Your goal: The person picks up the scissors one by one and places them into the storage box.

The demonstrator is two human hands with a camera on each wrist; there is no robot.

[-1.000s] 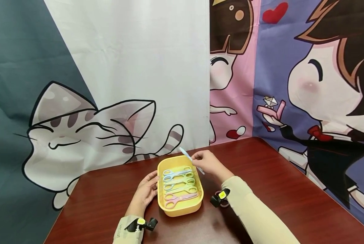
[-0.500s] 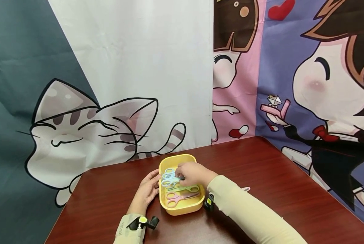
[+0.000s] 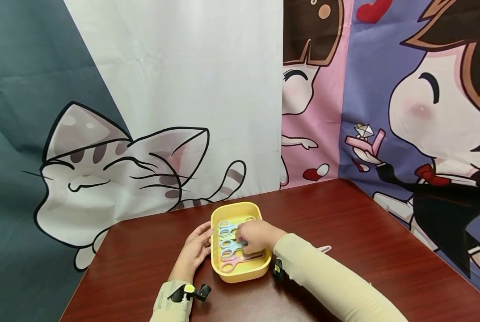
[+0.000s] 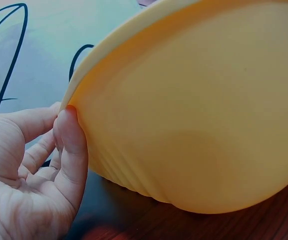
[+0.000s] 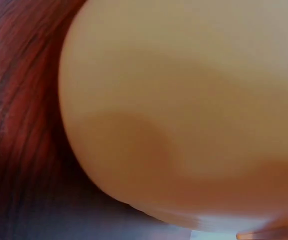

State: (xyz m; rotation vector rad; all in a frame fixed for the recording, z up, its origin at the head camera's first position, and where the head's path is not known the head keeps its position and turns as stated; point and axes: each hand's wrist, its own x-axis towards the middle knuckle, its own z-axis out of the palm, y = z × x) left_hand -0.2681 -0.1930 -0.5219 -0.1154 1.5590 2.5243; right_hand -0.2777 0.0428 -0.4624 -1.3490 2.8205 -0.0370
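Note:
A yellow plastic tray [image 3: 242, 276] sits on the table in the head view, with several pastel scissors lying across it. At its left side, my left hand [image 3: 196, 245] holds the rim; in the left wrist view, the thumb and a finger meet the edge of the tray [image 4: 183, 125]. My right hand [image 3: 259, 235] reaches inside, curled fingers pinching light-blue scissors [image 3: 226, 248] by the blade end, which the hand hides. Another blue pair [image 3: 226, 227] lies farther back. Pink scissors [image 3: 229, 264] are nearest the front. In the right wrist view, the tray's outer wall [image 5: 183, 100] hides the work.
On the dark red table [image 3: 320, 210], a pink-edged tip [image 3: 324, 248] shows beyond the right sleeve [image 3: 312, 268]. A cartoon-printed cloth [image 3: 208, 80] hangs behind the table.
The right hand, earlier above the tray's right rim with a thin light-blue item, has moved down into the tray, then toward the front with the blue scissors. The left hand stays at the tray.

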